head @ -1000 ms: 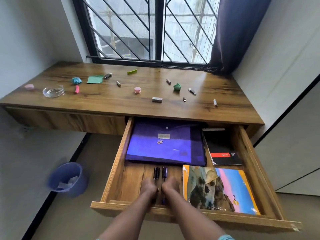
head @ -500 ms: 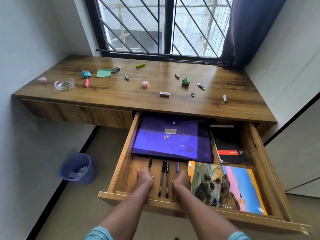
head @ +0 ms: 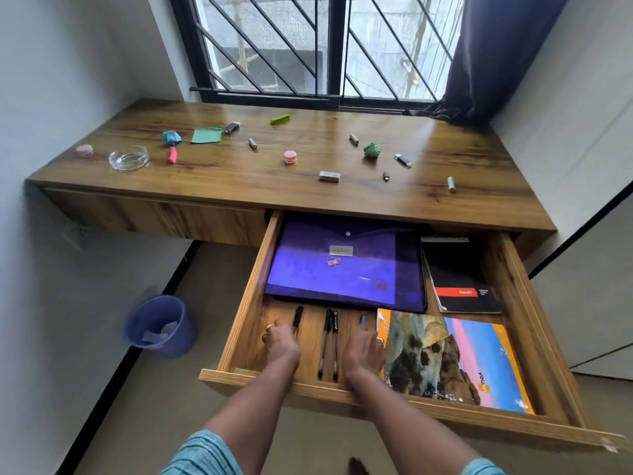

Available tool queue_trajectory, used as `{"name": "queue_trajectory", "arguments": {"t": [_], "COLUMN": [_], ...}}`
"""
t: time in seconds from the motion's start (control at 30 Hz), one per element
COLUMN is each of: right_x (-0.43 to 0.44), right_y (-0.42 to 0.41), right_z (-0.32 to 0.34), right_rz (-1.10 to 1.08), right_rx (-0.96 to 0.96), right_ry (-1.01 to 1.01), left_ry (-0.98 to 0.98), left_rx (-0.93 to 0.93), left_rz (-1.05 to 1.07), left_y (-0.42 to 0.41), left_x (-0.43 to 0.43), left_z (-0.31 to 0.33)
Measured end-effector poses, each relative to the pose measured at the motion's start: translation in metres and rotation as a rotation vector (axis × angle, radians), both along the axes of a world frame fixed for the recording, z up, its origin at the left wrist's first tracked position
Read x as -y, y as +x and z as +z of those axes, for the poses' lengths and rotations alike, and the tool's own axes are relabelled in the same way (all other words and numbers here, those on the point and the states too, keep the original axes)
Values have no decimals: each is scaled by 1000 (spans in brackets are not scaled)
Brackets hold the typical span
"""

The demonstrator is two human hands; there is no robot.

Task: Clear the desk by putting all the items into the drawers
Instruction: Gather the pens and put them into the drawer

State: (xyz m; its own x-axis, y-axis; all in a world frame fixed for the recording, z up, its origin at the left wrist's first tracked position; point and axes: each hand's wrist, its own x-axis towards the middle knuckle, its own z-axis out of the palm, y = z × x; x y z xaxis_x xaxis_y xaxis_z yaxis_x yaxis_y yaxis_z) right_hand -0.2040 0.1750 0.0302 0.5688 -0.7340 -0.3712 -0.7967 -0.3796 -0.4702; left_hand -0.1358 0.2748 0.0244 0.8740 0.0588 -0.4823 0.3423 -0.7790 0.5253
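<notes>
I see both hands low in the frame inside the open drawer (head: 534,323): the left hand (head: 281,342) rests over a black pen (head: 296,318), the right hand (head: 363,347) over a blue pen (head: 362,319); I cannot tell whether either grips. Two black pens (head: 328,341) lie between them. Small items, including a pink eraser (head: 290,156), sit scattered on the tabletop (head: 239,180) above.

View: single head-worn wide-angle camera, looking forward and steeply down from above the open drawer (head: 534,323). Near field: both forearms and the drawer front. Mid field: the wooden desk (head: 308,197). Far field: the barred window (head: 329,46) (edges bowed by lens distortion). No second view shares the scene.
</notes>
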Motion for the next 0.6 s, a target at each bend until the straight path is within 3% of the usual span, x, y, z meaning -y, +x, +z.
{"name": "queue_trajectory", "arguments": {"t": [0.1,0.2,0.3,0.43,0.6], "right_x": [0,-6,-6,-5,-6], "right_y": [5,9,9,9,9], "right_z": [0,3,-2,-2,-1], "right_rz": [48,134,216,220,154], "right_rx": [61,0,-73,-100,-55], "right_ry": [-19,5,-15,-10,140], "left_ry": [-17,-135,-52,-55,102], "left_rx": [97,105,80,3,-25], "left_rz": [-57,-103,-258,-231,-241], "left_y": [-1,-13,-22,-21,-17], "left_x": [9,26,36,36,26], "left_z": [-1,-5,-10,-10,-4]}}
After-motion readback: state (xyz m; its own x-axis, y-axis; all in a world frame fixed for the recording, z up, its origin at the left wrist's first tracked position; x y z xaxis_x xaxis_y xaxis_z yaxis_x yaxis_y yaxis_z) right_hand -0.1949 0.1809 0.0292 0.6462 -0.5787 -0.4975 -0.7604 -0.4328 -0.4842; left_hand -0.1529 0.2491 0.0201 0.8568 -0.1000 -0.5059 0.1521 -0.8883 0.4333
